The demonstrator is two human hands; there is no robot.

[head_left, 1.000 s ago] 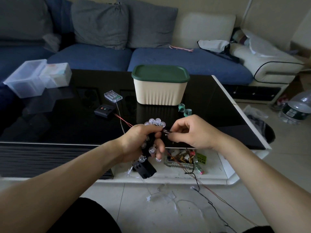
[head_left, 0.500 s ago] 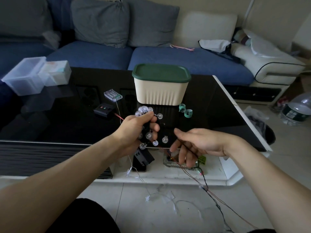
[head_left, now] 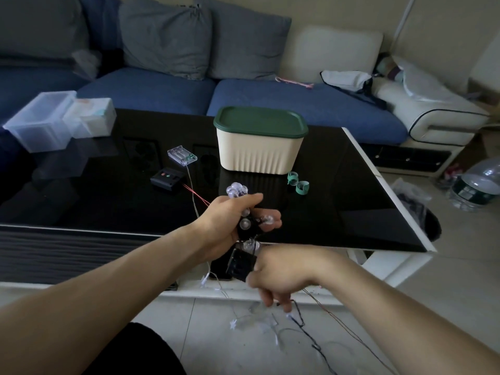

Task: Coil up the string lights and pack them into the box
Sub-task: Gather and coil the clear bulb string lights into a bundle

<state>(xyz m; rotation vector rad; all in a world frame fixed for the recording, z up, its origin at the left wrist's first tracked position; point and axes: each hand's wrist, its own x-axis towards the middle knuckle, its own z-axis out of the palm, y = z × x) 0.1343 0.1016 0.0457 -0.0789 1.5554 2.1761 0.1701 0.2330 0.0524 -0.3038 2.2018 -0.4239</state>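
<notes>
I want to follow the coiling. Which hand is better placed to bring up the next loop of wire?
Probably the right hand: it pinches the loose wire low, near the floor. The left hand grips the coiled bulbs.

Bulb-studded string lights (head_left: 240, 209) bunched; cream box (head_left: 259, 155) (green-lidded) shut.

Right hand's fingertips (head_left: 273, 303) blurred; their grip on the wire (head_left: 311, 335) unclear.

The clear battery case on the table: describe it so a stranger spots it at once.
Start at the cream box with the green lid on the black table. Left of it lies the clear battery case. Unlike the black switch box beside it, it is see-through.
</notes>
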